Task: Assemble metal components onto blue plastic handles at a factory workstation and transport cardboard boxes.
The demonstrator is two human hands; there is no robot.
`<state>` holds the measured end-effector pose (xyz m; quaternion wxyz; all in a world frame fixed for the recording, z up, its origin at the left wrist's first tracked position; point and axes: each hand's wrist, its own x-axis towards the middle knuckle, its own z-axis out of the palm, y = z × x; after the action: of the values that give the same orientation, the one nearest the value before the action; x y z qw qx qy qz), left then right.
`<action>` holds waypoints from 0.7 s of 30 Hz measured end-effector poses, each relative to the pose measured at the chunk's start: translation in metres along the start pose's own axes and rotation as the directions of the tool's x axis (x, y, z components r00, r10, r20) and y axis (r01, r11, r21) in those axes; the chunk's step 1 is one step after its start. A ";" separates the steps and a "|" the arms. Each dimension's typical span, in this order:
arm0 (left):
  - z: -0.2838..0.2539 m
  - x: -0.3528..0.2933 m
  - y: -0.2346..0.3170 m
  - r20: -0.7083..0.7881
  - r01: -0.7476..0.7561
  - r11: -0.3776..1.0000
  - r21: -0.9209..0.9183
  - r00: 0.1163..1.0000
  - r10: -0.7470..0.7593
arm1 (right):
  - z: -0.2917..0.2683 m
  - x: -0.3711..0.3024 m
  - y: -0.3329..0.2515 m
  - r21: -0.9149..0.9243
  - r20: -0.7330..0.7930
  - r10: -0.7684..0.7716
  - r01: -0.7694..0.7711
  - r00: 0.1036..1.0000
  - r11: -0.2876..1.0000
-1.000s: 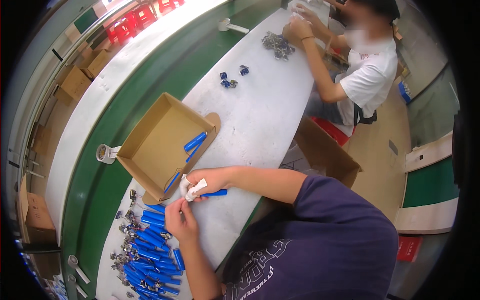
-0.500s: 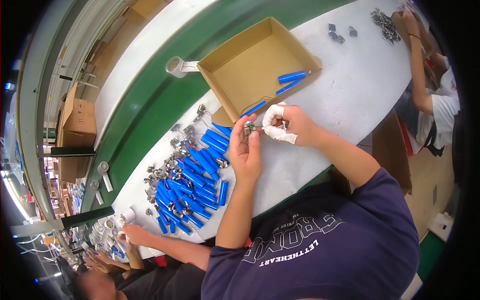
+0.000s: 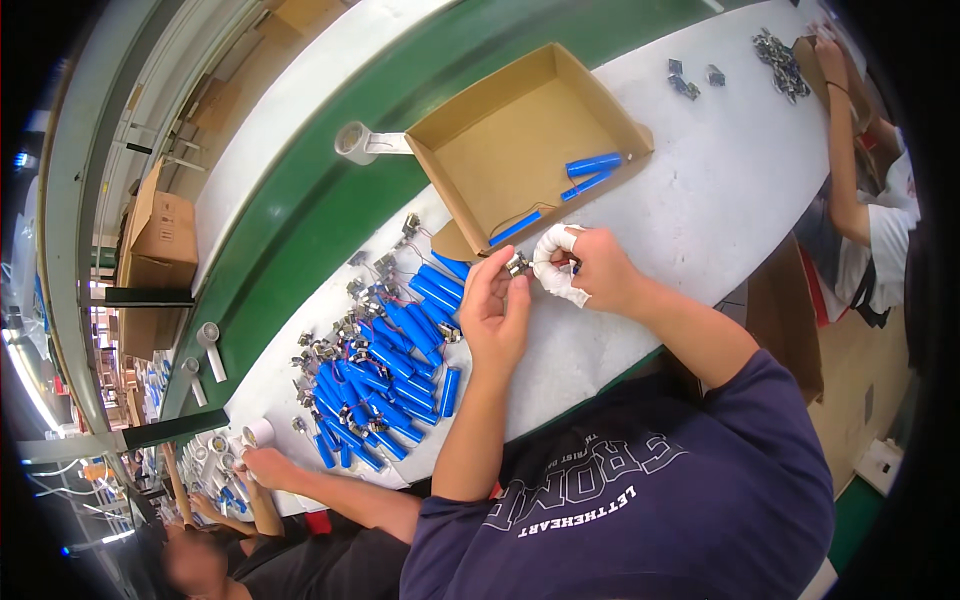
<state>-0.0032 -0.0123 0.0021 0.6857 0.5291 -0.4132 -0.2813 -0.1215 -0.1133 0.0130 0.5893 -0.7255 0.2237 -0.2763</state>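
Between the thumb and fingers of my left hand [image 3: 497, 318] sits a small circuit board [image 3: 517, 265] with metal parts. My right hand [image 3: 598, 268], its fingers wrapped in white coverings, is closed in a pinch right beside the board. Whatever lies in that pinch is hidden by the fingers. Just beyond both hands stands an open cardboard box [image 3: 468, 195], with blue cylindrical battery packs [image 3: 594, 165] and thin wires in it. A large pile of similar blue packs [image 3: 395, 365], many with small boards wired on, spreads to the left of my left forearm.
Loose boards [image 3: 683, 80] and a heap of boards [image 3: 780, 65] lie at the far right, near another person's arm [image 3: 848, 170]. A white tape roll [image 3: 353, 142] is beyond the box. At lower left, a co-worker's hand [image 3: 268, 468] is near white round parts.
The board in my left hand has turned, and the left fingers have curled more around it. My right hand has tilted slightly beside it. The whole view has shifted a little.
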 end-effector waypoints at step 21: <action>-0.002 -0.003 -0.014 -0.114 0.127 0.983 0.129 0.987 -0.113 | 0.004 0.002 0.009 -0.152 -0.057 -0.044 0.035 0.997 0.988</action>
<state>-0.0026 -0.0125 -0.0119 0.6509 0.6127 -0.3616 -0.2648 -0.1170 -0.1135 0.0040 0.5201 -0.7637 0.2473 -0.2916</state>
